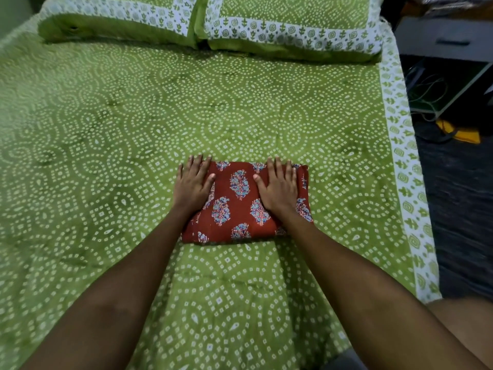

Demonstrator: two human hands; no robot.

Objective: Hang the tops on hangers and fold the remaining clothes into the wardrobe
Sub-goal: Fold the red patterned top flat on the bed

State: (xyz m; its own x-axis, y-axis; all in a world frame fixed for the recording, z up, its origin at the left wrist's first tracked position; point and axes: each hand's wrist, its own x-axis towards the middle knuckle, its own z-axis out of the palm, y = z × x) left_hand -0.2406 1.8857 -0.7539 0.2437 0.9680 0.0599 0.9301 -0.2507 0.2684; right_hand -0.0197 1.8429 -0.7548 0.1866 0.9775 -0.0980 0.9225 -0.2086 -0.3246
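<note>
A bed [106,124] spreads across the view under a green sheet printed with rings of white dots, and two matching pillows [213,25] lie side by side along its far edge. Near the middle of the bed lies a folded red garment [240,206] with blue and white floral motifs, a neat rectangle resting flat on the sheet. The left hand [192,182] presses flat on the garment's left end, its grip wide with fingers straight and holding nothing, the fingertips reaching just past the far edge. The right hand [277,185] lies flat on the right part of the garment in the same way, grip wide, fingers straight. Further right, past the sheet's white patterned border, is dark floor with a yellow object [458,132] and some cables [429,94].
</note>
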